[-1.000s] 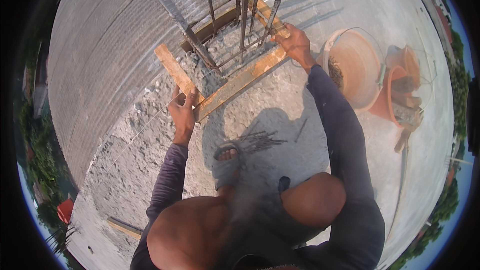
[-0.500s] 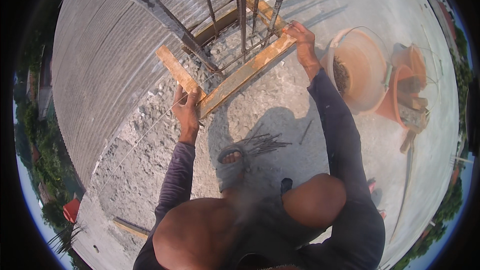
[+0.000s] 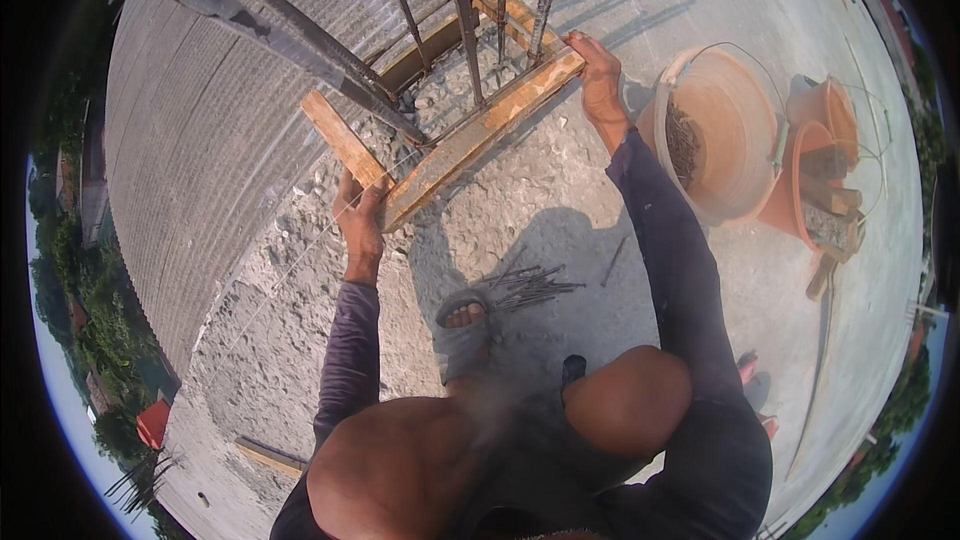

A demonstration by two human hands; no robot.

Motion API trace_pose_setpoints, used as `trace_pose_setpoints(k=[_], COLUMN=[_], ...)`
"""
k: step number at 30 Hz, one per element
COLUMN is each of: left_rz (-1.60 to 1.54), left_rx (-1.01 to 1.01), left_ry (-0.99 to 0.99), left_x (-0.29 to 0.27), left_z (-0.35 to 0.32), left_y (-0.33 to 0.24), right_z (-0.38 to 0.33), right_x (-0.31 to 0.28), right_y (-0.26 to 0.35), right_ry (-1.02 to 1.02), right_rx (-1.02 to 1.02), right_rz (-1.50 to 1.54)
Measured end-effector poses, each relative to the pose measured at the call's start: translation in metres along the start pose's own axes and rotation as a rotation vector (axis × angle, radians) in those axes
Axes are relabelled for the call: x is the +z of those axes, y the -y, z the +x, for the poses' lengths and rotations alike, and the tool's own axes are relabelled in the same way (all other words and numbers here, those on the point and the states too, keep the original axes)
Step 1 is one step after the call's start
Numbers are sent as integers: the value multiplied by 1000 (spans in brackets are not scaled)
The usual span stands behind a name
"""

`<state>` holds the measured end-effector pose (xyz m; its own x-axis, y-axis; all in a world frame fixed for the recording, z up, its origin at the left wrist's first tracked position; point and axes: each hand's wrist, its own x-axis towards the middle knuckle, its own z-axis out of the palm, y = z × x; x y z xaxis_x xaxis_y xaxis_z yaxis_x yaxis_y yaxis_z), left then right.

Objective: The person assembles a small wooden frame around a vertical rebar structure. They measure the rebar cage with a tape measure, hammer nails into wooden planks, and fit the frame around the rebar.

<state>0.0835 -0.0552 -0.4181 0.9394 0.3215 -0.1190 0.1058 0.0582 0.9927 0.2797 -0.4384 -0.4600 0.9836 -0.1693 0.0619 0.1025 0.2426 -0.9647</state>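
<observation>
A wooden frame (image 3: 478,145) of narrow planks surrounds several upright rebars (image 3: 466,30) on rough concrete. At its near left corner, my left hand (image 3: 360,222) is closed round the joint with a short side plank (image 3: 343,138). My right hand (image 3: 599,88) grips the far right end of the long front plank, thumb and fingers over the corner. That plank lies close against the rebars. A thin string (image 3: 300,258) runs past my left hand across the concrete.
Loose steel rods or nails (image 3: 530,288) lie by my sandalled foot (image 3: 462,316). To the right stand a large orange bucket (image 3: 738,165) and smaller buckets (image 3: 800,185), one holding wood pieces. Corrugated roofing (image 3: 200,140) borders the left. A wood strip (image 3: 270,456) lies lower left.
Both hands have shifted the frame slightly away from me and to the left. The gap between the front plank and the rebars has narrowed. Both hands have kept their grip.
</observation>
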Motion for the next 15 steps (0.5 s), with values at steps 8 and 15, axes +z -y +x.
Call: trace_pose_setpoints(k=[8, 15], left_rz=[76, 32], left_rx=[33, -42], left_ry=[29, 7], left_x=[-6, 0], left_z=[3, -3], left_y=[4, 24], right_z=[-2, -5], right_x=[-2, -8], right_y=[-4, -14], right_ry=[-7, 18], right_rx=[42, 27], right_rz=[73, -53])
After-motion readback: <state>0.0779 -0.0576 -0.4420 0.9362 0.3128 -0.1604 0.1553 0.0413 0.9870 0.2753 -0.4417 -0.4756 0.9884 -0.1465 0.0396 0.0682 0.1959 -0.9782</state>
